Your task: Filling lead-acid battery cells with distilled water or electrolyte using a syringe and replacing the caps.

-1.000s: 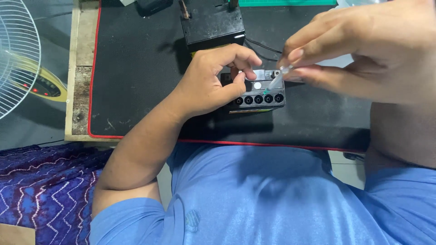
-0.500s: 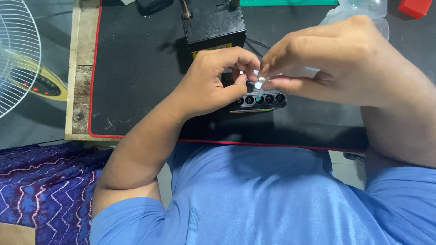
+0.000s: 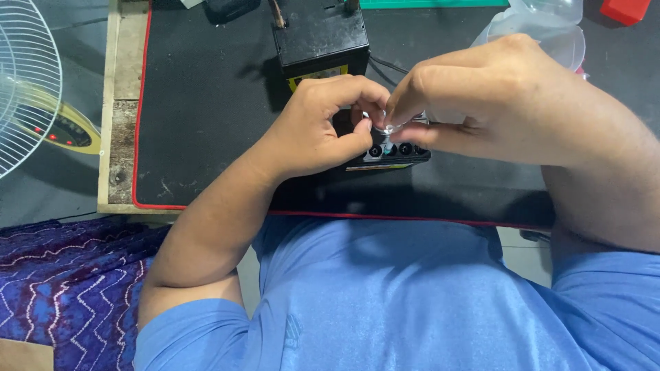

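Left hand (image 3: 313, 130) curled over left end of small black device (image 3: 395, 154), thumb and fingers clamping it down on black mat (image 3: 199, 124), likely to stop it sliding. Right hand (image 3: 495, 113) above device's right side, thumb and forefinger pinched on tiny clear part (image 3: 387, 128), held just over row of round sockets on near face, probably for lining up. Remaining right fingers curled, out of the way. Device mid-mat, near edge, close to body for short reach. Black box (image 3: 320, 34) just beyond left hand, at far side. Clear plastic bag (image 3: 543, 27) far right, behind right hand. Fan (image 3: 27, 89) off mat, far left. Red mat border along near edge. Blue shirt (image 3: 385, 302) filling near view.
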